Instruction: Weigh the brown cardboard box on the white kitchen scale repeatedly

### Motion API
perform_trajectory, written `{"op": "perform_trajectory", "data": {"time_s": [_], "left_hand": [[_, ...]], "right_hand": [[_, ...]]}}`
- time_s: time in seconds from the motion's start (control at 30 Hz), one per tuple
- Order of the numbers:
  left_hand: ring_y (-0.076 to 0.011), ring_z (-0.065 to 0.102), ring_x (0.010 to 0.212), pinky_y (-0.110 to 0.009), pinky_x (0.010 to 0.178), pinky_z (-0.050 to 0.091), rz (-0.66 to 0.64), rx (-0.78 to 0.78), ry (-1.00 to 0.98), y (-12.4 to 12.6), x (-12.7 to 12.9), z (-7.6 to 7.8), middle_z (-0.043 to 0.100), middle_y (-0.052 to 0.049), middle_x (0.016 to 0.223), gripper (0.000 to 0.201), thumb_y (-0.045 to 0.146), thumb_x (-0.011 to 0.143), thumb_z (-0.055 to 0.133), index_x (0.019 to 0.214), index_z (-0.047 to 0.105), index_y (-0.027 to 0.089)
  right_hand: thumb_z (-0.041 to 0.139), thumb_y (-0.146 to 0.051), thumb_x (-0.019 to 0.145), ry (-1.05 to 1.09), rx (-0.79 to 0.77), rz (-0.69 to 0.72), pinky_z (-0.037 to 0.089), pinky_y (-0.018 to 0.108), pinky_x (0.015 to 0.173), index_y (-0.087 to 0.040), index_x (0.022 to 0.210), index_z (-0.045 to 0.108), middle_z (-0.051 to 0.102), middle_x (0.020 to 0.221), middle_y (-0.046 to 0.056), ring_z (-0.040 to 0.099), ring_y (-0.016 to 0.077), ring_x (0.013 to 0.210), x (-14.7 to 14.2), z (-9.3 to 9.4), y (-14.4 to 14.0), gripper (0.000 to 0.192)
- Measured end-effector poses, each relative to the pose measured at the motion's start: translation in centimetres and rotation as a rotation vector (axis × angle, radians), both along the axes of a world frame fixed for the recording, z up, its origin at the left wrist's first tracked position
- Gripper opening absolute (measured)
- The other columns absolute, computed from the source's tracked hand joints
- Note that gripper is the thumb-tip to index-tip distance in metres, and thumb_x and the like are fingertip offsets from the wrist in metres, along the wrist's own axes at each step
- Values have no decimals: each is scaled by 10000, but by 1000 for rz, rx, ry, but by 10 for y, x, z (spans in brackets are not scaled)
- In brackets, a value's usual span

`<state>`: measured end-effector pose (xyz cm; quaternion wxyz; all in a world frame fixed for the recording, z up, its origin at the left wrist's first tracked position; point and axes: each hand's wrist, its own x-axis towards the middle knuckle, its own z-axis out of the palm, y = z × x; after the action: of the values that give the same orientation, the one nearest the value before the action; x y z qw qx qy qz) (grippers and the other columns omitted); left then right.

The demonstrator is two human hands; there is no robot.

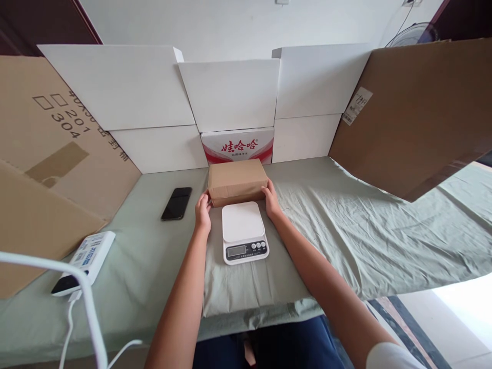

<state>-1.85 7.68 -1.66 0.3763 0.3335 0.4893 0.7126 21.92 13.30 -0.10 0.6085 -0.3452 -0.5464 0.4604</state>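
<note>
A small brown cardboard box (237,177) sits at the middle of the cloth-covered table, just behind a white kitchen scale (243,223). My left hand (203,211) presses on the box's left side near its front corner. On the opposite side, my right hand (271,200) grips the right front corner, its thumb toward the front face. Between my forearms lies the scale, its plate bare and its dark display and round buttons facing me. Whether the box rests fully on the cloth or is slightly raised, I cannot tell.
A black phone (177,203) lies left of the box. Farther left is a white power bank (83,263) with a cable (72,312). White boxes (230,95) and a red-and-white printed carton (238,146) line the back. Large brown cartons stand left (49,169) and right (415,113).
</note>
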Motion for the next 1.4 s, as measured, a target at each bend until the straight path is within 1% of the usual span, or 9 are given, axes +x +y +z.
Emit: {"op": "perform_trajectory", "data": {"time_s": [0.17,0.3,0.53,0.67,0.77,0.9,1.0,1.1,1.4], "left_hand": [[-260,548,1356,-363,1053,452,-17,14,28,0,0,-1,630,-120,1414,493,512,878,564,1252,684,213],[-269,499,1405,-410,1139,387,-7,31,68,1,2,-2,598,-112,1454,537,511,864,591,1310,648,217],[-276,437,1457,-404,1187,338,-21,196,193,-8,1,2,571,-131,1482,645,603,868,592,1372,622,202],[-291,449,1448,-408,1188,342,-16,239,222,-29,3,11,561,-131,1495,694,634,862,588,1405,604,201],[-307,445,1449,-425,1190,343,5,253,203,-59,12,12,559,-138,1497,705,632,864,588,1416,598,194],[-341,465,1431,-463,1186,350,5,216,151,-107,25,0,543,-169,1504,747,636,859,584,1444,571,173],[-361,490,1407,-490,1177,362,23,180,128,-130,29,-10,565,-183,1478,756,645,851,578,1433,583,164],[-363,495,1402,-499,1172,367,31,166,108,-138,30,-13,578,-186,1463,764,656,842,575,1428,588,165],[-344,488,1412,-485,1175,364,13,122,94,-137,30,-10,553,-183,1490,760,659,858,573,1451,564,184]], "right_hand": [[509,-323,847,-15,10,-18,306,468,1242,-271,1404,537,546,1515,-8,443,277,1428,-1,1,1,560],[521,-347,842,-4,19,7,314,460,1241,-260,1406,532,552,1509,3,449,273,1423,0,2,1,570],[525,-423,898,-7,136,14,336,448,1233,-265,1433,504,522,1530,27,436,264,1441,6,12,-7,558],[526,-482,930,-28,201,48,381,434,1205,-302,1468,464,497,1549,21,447,261,1440,14,24,-29,570],[554,-508,938,-40,232,61,373,436,1207,-317,1472,461,485,1557,28,437,272,1450,23,25,-55,575],[606,-588,895,-80,189,10,397,479,1177,-346,1488,425,486,1532,41,478,296,1393,35,16,-92,666],[605,-614,887,-142,189,15,396,483,1171,-366,1487,416,473,1528,39,460,299,1392,41,11,-112,676],[596,-621,888,-147,194,16,398,477,1163,-372,1483,413,464,1527,40,450,298,1393,42,10,-121,671],[566,-588,892,-147,167,3,393,476,1159,-377,1430,444,494,1488,21,462,284,1378,41,8,-120,591]]}}
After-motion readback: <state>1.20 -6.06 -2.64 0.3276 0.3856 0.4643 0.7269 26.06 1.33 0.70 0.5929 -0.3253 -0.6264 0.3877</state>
